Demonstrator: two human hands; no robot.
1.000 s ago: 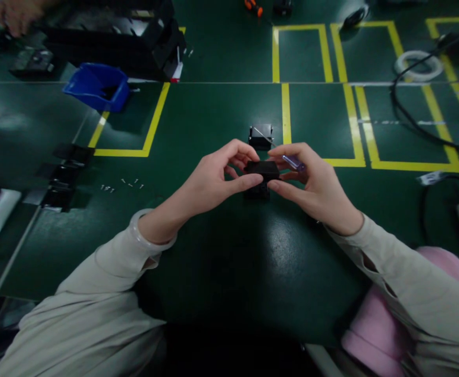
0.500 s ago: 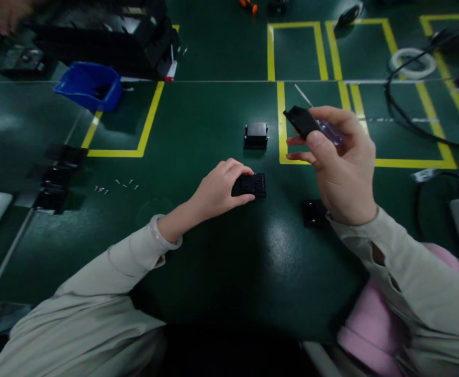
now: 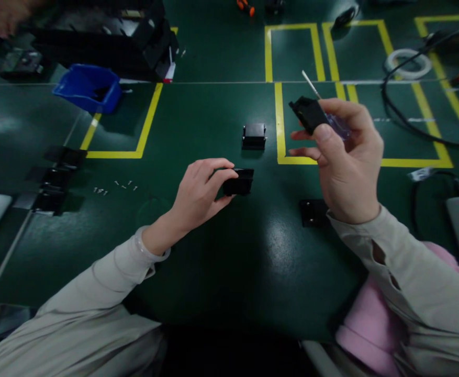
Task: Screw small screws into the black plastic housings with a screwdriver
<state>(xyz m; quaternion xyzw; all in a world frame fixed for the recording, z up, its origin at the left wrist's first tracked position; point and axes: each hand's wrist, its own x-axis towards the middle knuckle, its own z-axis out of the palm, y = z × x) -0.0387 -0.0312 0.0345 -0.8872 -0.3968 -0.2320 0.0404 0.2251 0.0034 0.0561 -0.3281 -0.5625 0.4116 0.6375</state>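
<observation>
Between thumb and fingers, my left hand [image 3: 203, 191] grips a small black plastic housing [image 3: 240, 181] low over the green table. My right hand [image 3: 349, 152], raised on the right, pinches a black plastic cover [image 3: 310, 114]. The same hand also holds a screwdriver with a clear handle [image 3: 338, 127]; its thin shaft points up and away. Behind my left hand, another black housing [image 3: 254, 135] with screws at its sides stands on the table. A flat black part [image 3: 312, 212] lies below my right hand, partly hidden by the sleeve.
Several small screws [image 3: 125, 185] lie left of my left hand, with black parts [image 3: 54, 180] farther left. A blue bin [image 3: 90, 86] stands before stacked black trays [image 3: 103, 39]. A black cable [image 3: 410, 120] and white tape ring [image 3: 409, 64] lie at right. Another person's hand [image 3: 3, 15] shows top left.
My left hand has shifted left with the housing and tipped it, so a different side faces me. My right hand has moved slightly right, still holding the cover and screwdriver.
</observation>
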